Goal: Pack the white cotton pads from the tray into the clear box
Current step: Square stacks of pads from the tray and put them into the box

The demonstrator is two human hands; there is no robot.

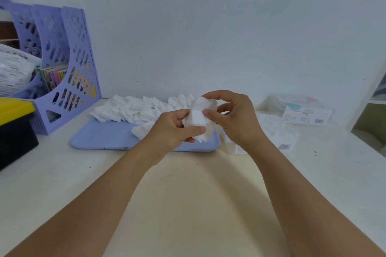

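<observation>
The tray point(108, 137), lilac and flat, lies on the desk and serves as the landmark: a loose heap of pads point(137, 108) sprawls along its far edge and spills toward its middle. The box point(269, 131) sits just right of the tray, already holding a layer of white pads, with its lid point(300, 110) apparently lying behind it. Above the tray's near right corner both hands hold a small stack point(199, 119) of pads upright. The left hand point(173, 129) curls round the stack's lower part, thumb pressed across the front. The right hand point(234, 117) pinches the upper part, thumb on the near face and fingers arched over the top edge. The pads look almost weightless, soft and limp, easy to fan apart or crumple, so a stack is best taken by its flat faces with light pressure, edges squared first; a grip by one corner would likely let the sheets slide.
</observation>
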